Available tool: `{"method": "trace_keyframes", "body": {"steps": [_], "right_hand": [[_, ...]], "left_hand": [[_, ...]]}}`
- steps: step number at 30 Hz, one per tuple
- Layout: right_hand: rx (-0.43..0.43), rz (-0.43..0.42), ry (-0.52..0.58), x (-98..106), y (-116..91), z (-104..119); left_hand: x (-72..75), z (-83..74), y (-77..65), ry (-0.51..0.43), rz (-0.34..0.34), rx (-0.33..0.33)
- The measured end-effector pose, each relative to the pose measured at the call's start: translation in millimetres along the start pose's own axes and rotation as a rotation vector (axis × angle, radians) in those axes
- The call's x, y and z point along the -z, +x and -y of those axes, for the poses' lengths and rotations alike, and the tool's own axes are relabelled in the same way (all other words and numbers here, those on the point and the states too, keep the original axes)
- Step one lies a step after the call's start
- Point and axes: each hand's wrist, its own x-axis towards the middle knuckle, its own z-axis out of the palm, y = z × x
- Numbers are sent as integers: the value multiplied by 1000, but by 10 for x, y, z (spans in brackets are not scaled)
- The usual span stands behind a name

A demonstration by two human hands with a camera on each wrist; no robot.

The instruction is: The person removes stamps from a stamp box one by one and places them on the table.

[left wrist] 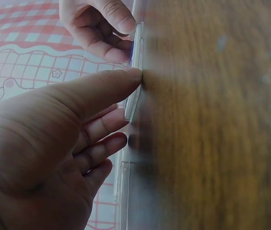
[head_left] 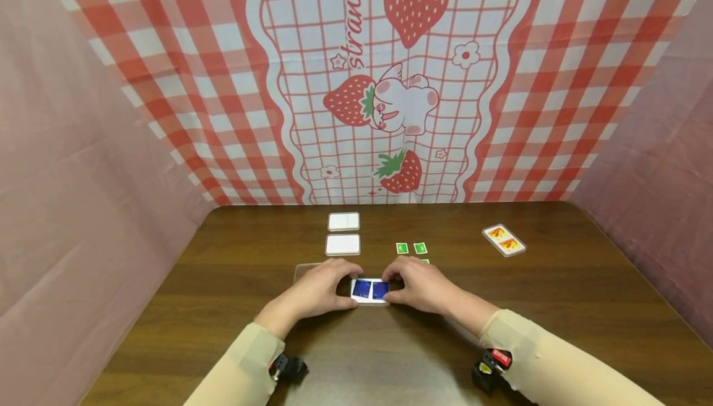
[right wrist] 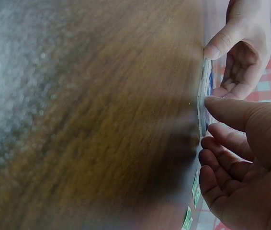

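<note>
A small flat clear-edged case (head_left: 370,302) with two dark blue squares on white lies across the middle of the table, before the person. The left hand (head_left: 325,288) holds its left end, thumb at the near edge and index finger at the far edge. At the other end the right hand (head_left: 420,285) grips it the same way. In the left wrist view the case (left wrist: 136,91) appears edge-on, close over the wood, between both thumbs. The right wrist view also shows the case (right wrist: 202,91) from its thin side, the right thumb tip on its near edge.
Beyond the left hand lie two white clear-edged cases (head_left: 342,244). A transparent piece (head_left: 303,268) is partly hidden behind that hand. Several green square stickers (head_left: 420,248) lie beyond the right hand. Farther right is a case with two orange-yellow pictures (head_left: 504,240). A strawberry-print cloth (head_left: 390,84) hangs behind the table.
</note>
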Motion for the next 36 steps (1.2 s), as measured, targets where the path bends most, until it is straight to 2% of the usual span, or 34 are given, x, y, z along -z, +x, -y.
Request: {"method": "trace_keyframes", "body": {"steps": [4,7,8,9,11,12,13,14,16,18,19,21,28,36], "right_hand": [[42,-24,36,-152,41,-212],[111,-82,39,-375,110,-500],[115,-86,40,-409,124,-542],[83,-79,45,-363,123,-467],[88,-107,48,-450,148,-566],[62,-92,60,-375,125,-461],[45,-82,60,-391,137,-482],[37,-77,58,-335,108,-402],[48,-85,65,-403,125,-483],[49,-67,85,-382,114,-459],[70,-79,86,-455,129,-546],[73,-72,124,-424,114,-509],[26,-42,196,-76,0,-53],[11,-27,195,-23,-4,21]], "left_hand": [[-32,32,-1,7,-11,-2],[-14,7,-9,0,-14,4],[-5,-3,-10,-3,-15,4],[4,-14,-12,-5,-14,4],[48,-62,-16,-12,-6,3],[47,-53,-11,-9,-3,1],[45,-49,-9,-9,-2,2],[44,-45,-8,-7,-2,2],[41,-42,-7,-2,1,7],[4,-4,-4,1,-5,12],[6,-16,-7,-2,-9,15],[6,-22,-5,-4,-12,11],[10,-16,-3,-8,-5,1],[-2,-4,-7,-5,-9,-1]]}}
